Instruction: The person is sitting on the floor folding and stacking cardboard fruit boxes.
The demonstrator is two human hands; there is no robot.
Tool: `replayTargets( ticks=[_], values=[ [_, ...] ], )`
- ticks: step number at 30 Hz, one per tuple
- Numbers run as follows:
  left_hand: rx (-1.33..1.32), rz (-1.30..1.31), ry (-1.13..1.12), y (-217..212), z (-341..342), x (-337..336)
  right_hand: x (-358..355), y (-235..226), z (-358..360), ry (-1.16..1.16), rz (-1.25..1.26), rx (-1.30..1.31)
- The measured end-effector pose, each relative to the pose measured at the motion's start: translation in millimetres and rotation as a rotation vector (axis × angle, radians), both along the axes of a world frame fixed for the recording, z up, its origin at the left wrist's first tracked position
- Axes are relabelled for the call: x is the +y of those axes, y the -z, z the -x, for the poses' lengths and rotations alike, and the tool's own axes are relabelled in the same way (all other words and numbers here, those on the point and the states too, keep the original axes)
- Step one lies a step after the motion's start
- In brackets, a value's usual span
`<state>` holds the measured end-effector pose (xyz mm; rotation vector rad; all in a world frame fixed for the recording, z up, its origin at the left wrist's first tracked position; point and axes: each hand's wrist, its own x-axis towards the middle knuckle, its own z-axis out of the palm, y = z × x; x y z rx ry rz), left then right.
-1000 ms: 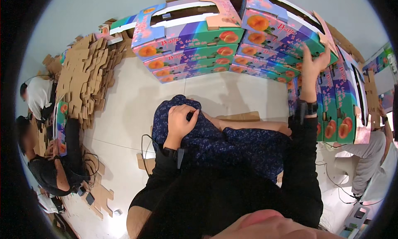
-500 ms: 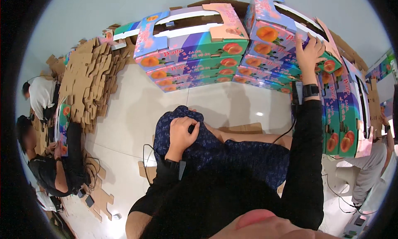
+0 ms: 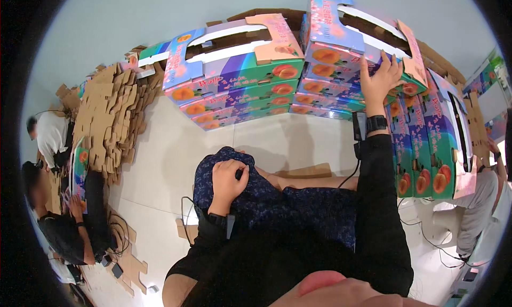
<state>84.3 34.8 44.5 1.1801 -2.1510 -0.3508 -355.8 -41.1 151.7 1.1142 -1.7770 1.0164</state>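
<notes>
My right hand (image 3: 377, 83) lies with its fingers spread against the front of the top fruit carton (image 3: 344, 58), beside its lower edge of handle flaps. This carton is blue, pink and green, printed with peaches, and tops a stack of similar ones. My left hand (image 3: 228, 183) rests on my knee over the dark blue patterned skirt (image 3: 272, 216). Its fingers are loosely curled, with a dark gap inside the thumb. No object shows in it. Another stack of fruit cartons (image 3: 234, 78) stands left of the first, with open handle slots on top.
More fruit cartons (image 3: 441, 168) stand at the right. Flattened brown cardboard (image 3: 101, 115) is heaped on the left. A person in black (image 3: 64, 235) sits at the left edge, hands on a carton. Another person in grey trousers (image 3: 474, 221) is at the right. Cables (image 3: 434, 243) trail across the floor.
The view has shifted a little, so the cartons sit further left in the picture. My right hand stays at the top carton's front, and my left hand stays on the knee.
</notes>
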Motion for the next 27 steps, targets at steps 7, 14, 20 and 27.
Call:
replayTargets(
  ticks=[7, 14, 20, 27],
  values=[
    [0.030, -0.016, 0.003, 4, 0, 1, 23, -3, -17, -0.046, -0.068, 0.011],
    [0.061, -0.005, 0.024, 1, -2, 0, 27, -3, 7, 0.195, -0.297, 0.112],
    [0.055, -0.017, 0.006, 2, -5, 2, 29, -33, 22, 0.139, -0.404, 0.207],
    [0.072, -0.040, 0.021, 0, -7, -1, 42, -69, 26, 0.128, -0.477, 0.245]
  ],
)
